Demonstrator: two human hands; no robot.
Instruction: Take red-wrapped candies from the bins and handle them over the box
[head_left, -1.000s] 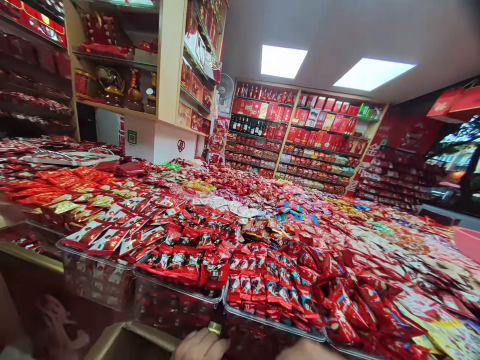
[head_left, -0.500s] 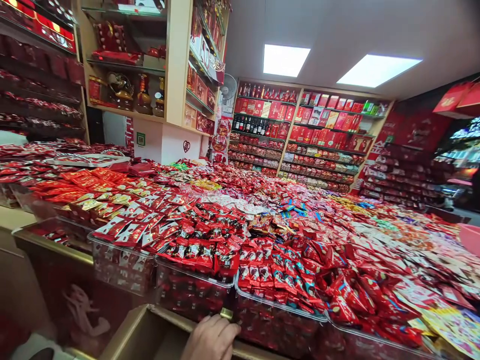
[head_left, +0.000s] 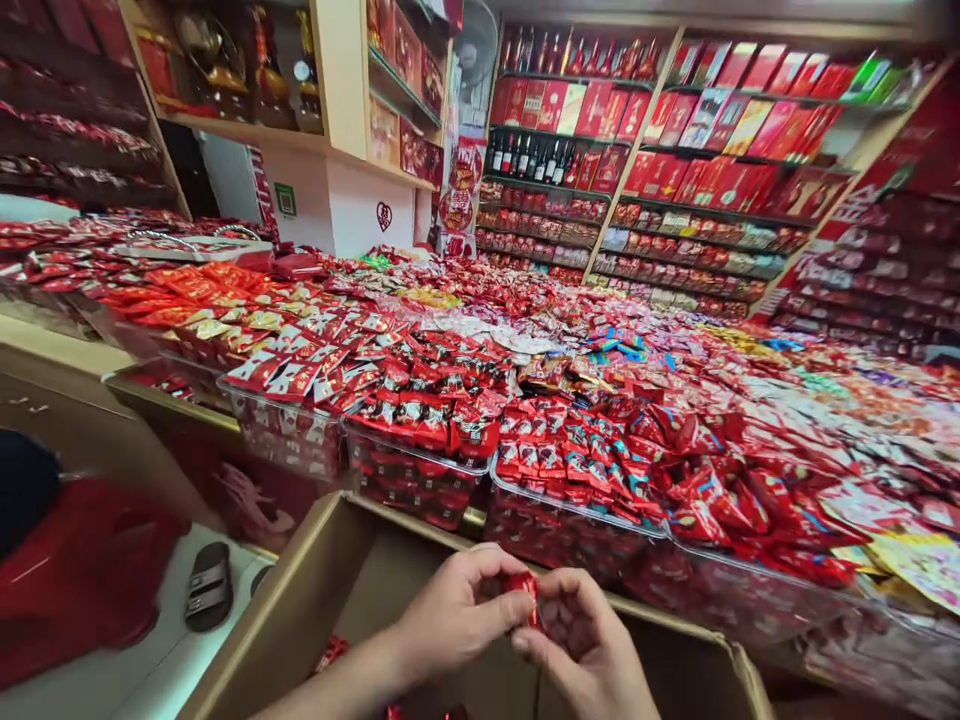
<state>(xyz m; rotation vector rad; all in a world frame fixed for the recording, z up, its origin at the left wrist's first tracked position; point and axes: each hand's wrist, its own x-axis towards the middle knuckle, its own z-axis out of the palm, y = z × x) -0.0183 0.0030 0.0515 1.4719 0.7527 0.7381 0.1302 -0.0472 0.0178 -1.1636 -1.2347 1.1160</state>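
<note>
My left hand point(head_left: 450, 618) and my right hand point(head_left: 581, 640) meet at the bottom centre, above an open cardboard box point(head_left: 315, 590). Both pinch one small red wrapped candy point(head_left: 525, 588) between their fingertips. Just beyond the hands stand clear plastic bins point(head_left: 416, 470) heaped with red candy packets point(head_left: 585, 455). A few red packets point(head_left: 330, 652) lie inside the box.
A wide display of wrapped sweets point(head_left: 675, 400) fills the middle of the shop. Shelves of red gift boxes and bottles point(head_left: 637, 150) line the back wall. A black sandal point(head_left: 208, 598) lies on the floor at left beside red cloth point(head_left: 82, 570).
The camera has tilted down. My left hand lifted from the bin's edge, my right hand came into view, and both now grip a red candy over the box.
</note>
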